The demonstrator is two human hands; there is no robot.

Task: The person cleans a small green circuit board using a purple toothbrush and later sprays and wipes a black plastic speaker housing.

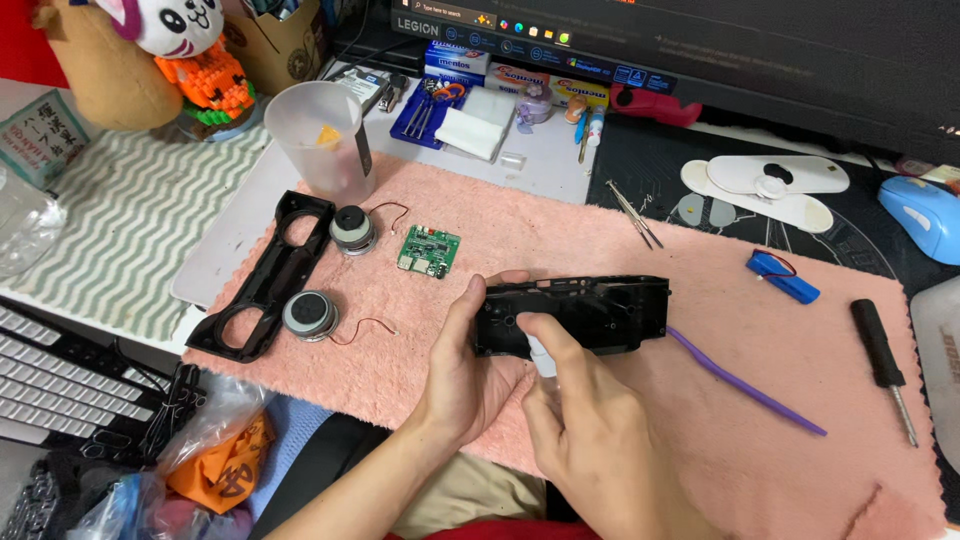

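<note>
Bright, even overhead light; soft shadows; sharp centre; slight wide-angle stretch at edges

The housing (590, 315) held in both hands is black. The towel (620, 250) beneath is plain pink. The frame (265, 280) at left is black; the two speakers (310, 315) beside it are grey and black with red wires. The circuit board (428, 250) is green. The pry tool (745, 385) is purple. The battery (783, 277) is blue. The screwdriver (880, 350) has a black handle. The cup (320, 135) is translucent white. The mat (130, 220) carries green and white wavy stripes. The mouse (925, 215) is light blue.
</note>
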